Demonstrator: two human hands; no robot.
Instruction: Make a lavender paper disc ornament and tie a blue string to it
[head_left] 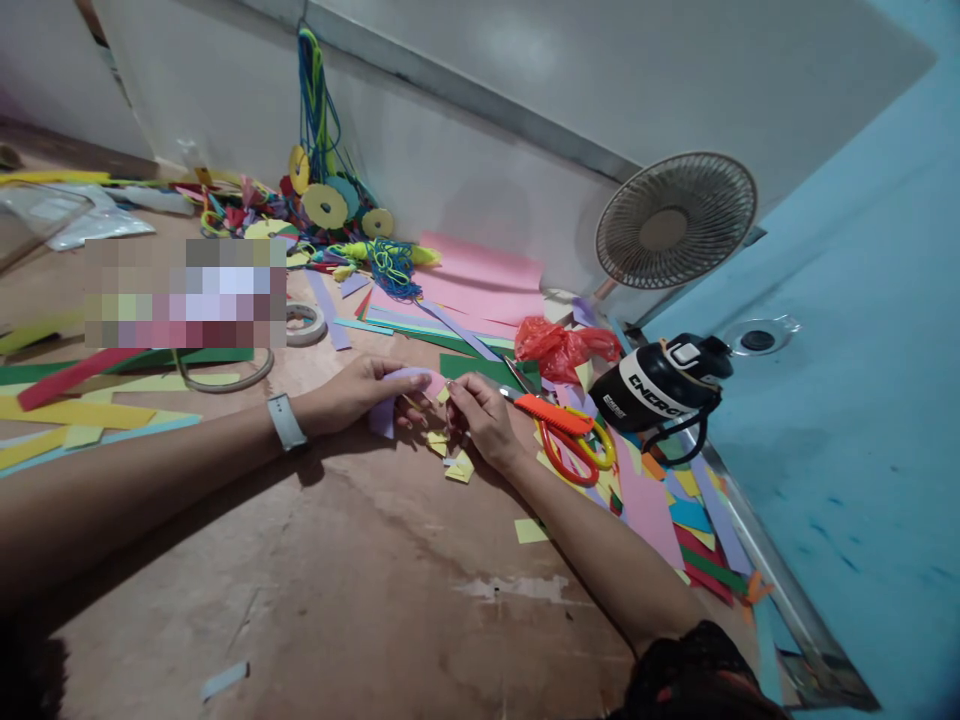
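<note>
Two bare hands meeting at the centre of the head view, over a worn wooden tabletop (360, 560). Left hand (358, 395), reaching in from nine o'clock with a white wristband (286, 421) on the wrist, curled over a lilac paper piece (384, 412), fingers pinched on its edge. Right hand (484, 418), reaching up from five o'clock, fingertips drawn together at the same lilac piece, touching it from the three o'clock side; small yellow paper scraps (459, 468) lying just beneath and at six o'clock of both hands. One more yellow scrap (529, 531) further toward six o'clock, beside the right forearm.

Just at three o'clock of the right hand: orange-handled scissors (564, 435) with yellow-lined loops, lying flat on coloured paper offcuts (675, 520). Beyond those, still at three o'clock, a black bottle (660, 385) on its side, white lettering only partly legible, something like "ENDOON"; smaller label text too small to read. Red plastic bag (562, 345) at two o'clock, crumpled. Small desk fan (675, 222) at one to two o'clock, against the wall. Pink paper sheets (484, 285) at twelve o'clock, with a tangle of blue and yellow cords and paper discs (330, 200) hanging and heaped at eleven o'clock. Roll of tape (304, 322) at ten o'clock. Yellow, red and green paper strips (82, 395) spread at nine o'clock.
</note>
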